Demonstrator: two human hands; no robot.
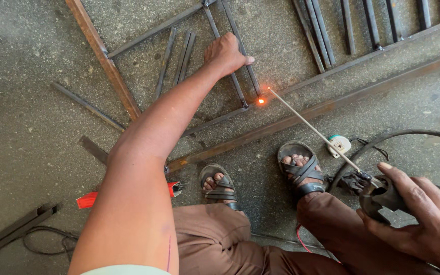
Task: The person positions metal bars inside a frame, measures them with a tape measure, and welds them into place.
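- Head view, looking down at a concrete floor (pixel 31 127) strewn with steel bars.
- Left hand (pixel 225 53) stretched forward, fingers curled over and pressing down a pair of thin steel bars (pixel 243 81) in a flat metal frame.
- Right hand (pixel 426 216) at lower right, clenched around a dark electrode holder (pixel 375 193).
- Long welding rod (pixel 311 130) clamped in the holder, slanting up-left, tip just beside a glowing orange weld spot (pixel 261 101) where the bars meet a long cross rail (pixel 332 76).
- Sandalled feet (pixel 299 168) planted just below a rusty flat bar (pixel 301 114).
- Small tape measure (pixel 339 144) near the rod.
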